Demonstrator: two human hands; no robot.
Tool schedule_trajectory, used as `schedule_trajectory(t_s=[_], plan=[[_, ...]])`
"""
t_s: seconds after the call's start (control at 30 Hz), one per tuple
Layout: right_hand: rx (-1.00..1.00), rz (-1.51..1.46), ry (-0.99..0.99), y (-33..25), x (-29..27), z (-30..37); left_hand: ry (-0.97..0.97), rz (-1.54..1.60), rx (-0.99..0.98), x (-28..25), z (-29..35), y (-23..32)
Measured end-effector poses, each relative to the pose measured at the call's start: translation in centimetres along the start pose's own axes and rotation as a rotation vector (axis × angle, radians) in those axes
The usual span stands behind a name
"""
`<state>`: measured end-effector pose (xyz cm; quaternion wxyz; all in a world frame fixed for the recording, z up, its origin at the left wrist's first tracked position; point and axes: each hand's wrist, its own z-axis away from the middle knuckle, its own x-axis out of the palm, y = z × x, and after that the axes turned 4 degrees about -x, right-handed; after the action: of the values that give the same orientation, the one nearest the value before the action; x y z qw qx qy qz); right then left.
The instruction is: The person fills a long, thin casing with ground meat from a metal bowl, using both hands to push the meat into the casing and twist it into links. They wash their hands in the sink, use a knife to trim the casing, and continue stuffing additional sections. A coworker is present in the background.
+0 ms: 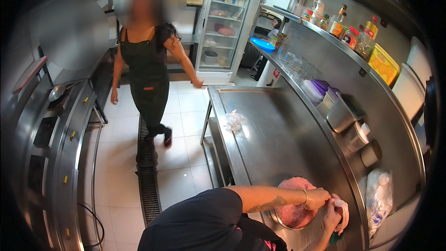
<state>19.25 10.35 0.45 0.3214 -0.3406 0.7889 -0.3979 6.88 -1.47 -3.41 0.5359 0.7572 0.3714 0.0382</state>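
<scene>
My left hand (318, 198), with a thin bracelet at its wrist, reaches over a metal bowl (275, 215) of pink ground meat (296, 207). At the bowl's right side, its closed fingers meet my right hand (331, 217). Both hands pinch a crumpled, translucent, pinkish-white plastic piece (344, 213), which hangs over the right hand. Whether it is a bag or a glove I cannot tell. The bowl sits on the near end of a steel table (272, 139). Farther up that table lies a crumpled clear plastic bag (235, 121).
Another person (146, 74) in a dark apron stands on the tiled floor beyond the table. Along the right, a steel shelf (309, 95) carries glasses, bottles and containers. A glass-door fridge (225, 28) stands at the back, and a stove counter (69, 125) runs along the left.
</scene>
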Motion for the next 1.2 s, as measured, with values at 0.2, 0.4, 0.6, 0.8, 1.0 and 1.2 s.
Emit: schedule_trajectory(t_s=[0.2,0.4,0.6,0.8,1.0,1.2], plan=[[0.084,-0.17,-0.109,3.6,-2.6,-0.8,0.083,-0.152,0.006,1.0,-0.7,0.5],[-0.08,-0.013,0.074,5.6,-1.9,-0.5,-0.129,0.184,-0.199,1.0,-2.6,-0.8],[-0.088,0.011,-0.026,2.3,-1.1,0.0,-0.004,0.078,-0.217,-0.8,-1.2,2.7],[0.131,-0.221,-0.028,1.0,-0.6,0.2,-0.046,0.01,-0.215,-1.5,-0.6,4.2],[0.1,-0.071,-0.136,-0.8,-0.5,0.1,-0.08,-0.053,-0.174,-2.1,0.5,5.0],[-0.016,-0.159,-0.097,6.7,-2.7,-2.1,-0.085,0.068,-0.187,-0.5,-1.1,3.1]])
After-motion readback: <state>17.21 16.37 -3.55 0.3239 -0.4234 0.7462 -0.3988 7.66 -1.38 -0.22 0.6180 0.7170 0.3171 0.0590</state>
